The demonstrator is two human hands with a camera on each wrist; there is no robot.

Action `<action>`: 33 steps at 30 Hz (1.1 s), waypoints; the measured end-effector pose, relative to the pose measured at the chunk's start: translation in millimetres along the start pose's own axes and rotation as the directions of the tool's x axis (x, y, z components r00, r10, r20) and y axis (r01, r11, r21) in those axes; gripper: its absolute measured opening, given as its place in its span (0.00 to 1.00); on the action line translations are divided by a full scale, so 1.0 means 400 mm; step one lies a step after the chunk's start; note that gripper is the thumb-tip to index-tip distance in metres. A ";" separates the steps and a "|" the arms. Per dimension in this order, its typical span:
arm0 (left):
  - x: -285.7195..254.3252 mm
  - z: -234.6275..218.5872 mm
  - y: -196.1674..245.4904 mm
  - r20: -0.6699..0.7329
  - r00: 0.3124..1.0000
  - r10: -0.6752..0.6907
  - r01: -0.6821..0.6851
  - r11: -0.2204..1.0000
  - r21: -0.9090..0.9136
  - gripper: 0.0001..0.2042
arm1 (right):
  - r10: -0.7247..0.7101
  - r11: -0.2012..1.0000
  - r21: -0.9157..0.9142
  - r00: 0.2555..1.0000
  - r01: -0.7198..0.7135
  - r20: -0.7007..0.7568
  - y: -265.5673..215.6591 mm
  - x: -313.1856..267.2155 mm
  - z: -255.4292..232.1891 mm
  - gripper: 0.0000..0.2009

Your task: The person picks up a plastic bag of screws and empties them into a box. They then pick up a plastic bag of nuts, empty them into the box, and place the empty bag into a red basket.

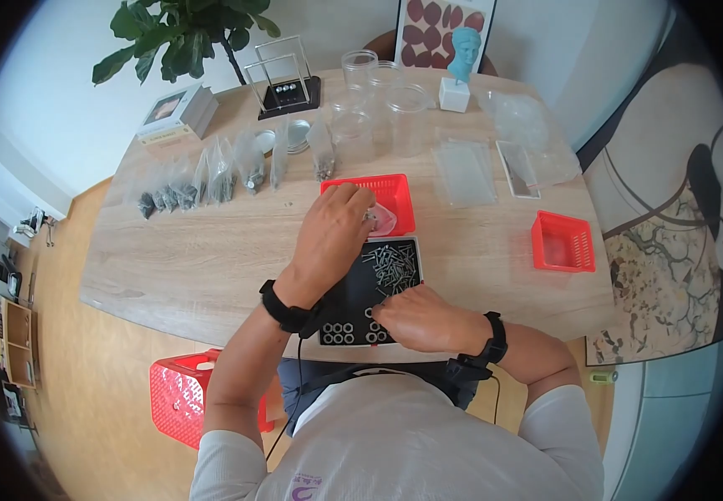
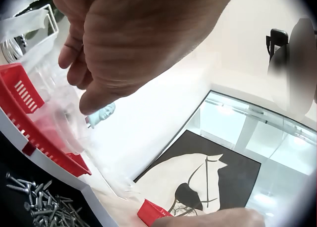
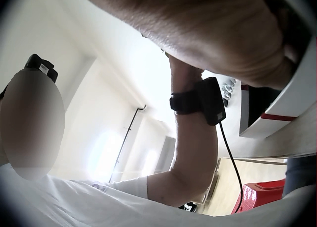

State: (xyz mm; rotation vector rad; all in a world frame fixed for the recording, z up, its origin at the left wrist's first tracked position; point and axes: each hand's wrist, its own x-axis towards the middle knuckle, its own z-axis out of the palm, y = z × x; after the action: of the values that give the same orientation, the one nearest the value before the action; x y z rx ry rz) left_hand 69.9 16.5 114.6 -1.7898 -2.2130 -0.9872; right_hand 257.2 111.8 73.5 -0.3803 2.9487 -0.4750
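My left hand (image 1: 336, 221) hangs over the near left part of a red slotted basket (image 1: 403, 190), back of the hand up. Beside its fingertips, a clear round container (image 1: 385, 220), tinted pink by the red, sits in the basket; the left wrist view shows thumb and fingers pointing down over it. My right hand (image 1: 428, 319) is low over a black-lined tray (image 1: 345, 292), fingertips hidden at the metal nuts (image 1: 376, 337) along its near right. More nuts (image 1: 338, 334) stand in rows at the near left. A pile of screws (image 1: 395, 269) fills the tray's far right.
Small bags of hardware (image 1: 221, 179) line the table's left. Clear cups (image 1: 407, 108), a Newton's cradle (image 1: 289, 93) and a blue bust (image 1: 464, 54) stand at the back. Flat clear bags (image 1: 466, 173) lie right of the basket. Another red basket (image 1: 562, 242) sits at the right edge.
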 end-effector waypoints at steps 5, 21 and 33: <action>-0.057 -0.030 0.004 -0.049 0.999 -0.020 0.021 1.000 0.011 0.08 | -0.030 0.999 0.038 0.996 0.033 -0.079 0.006 -0.001 0.018 0.06; -0.303 -0.028 0.032 0.513 0.858 -0.013 -0.135 0.959 0.251 0.10 | 0.304 0.922 0.375 0.782 -0.097 -0.544 0.127 0.088 -0.171 0.07; -0.318 -0.018 0.023 0.493 0.870 0.030 -0.149 0.967 0.205 0.01 | 0.073 0.981 0.190 0.990 -0.049 -0.121 -0.013 0.027 0.006 0.04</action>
State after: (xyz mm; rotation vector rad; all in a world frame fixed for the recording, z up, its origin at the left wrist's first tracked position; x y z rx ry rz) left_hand 113.0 -91.7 62.6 -2.1790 -2.3504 -0.2403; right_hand 248.6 103.4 72.1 -0.2456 2.9915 -0.7877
